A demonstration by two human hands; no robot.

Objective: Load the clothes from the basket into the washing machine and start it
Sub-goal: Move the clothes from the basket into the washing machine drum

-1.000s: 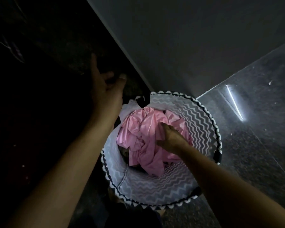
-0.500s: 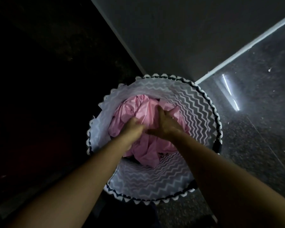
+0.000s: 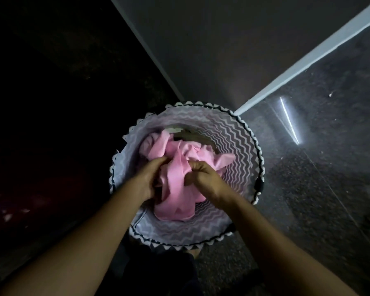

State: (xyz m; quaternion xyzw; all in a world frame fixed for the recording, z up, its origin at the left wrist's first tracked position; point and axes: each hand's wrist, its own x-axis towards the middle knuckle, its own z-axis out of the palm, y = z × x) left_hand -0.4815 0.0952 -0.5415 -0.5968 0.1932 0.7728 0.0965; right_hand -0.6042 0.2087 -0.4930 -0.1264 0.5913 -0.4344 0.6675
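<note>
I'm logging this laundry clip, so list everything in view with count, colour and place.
basket: one, grey-and-white zigzag, on the floor by the wall
pink garment: one, pink, bunched inside the basket
other clothes: count unclear, dark and pale, under the pink garment
wall: one, grey, behind the basket
skirting: one, white, at the wall's foot
floor: one, dark speckled, right
left hand: one, grips the pink garment
right hand: one, grips the pink garment

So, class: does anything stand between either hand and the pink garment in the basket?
Nothing visible does: the left hand and the right hand both grip the pink garment inside the chevron basket.
</note>
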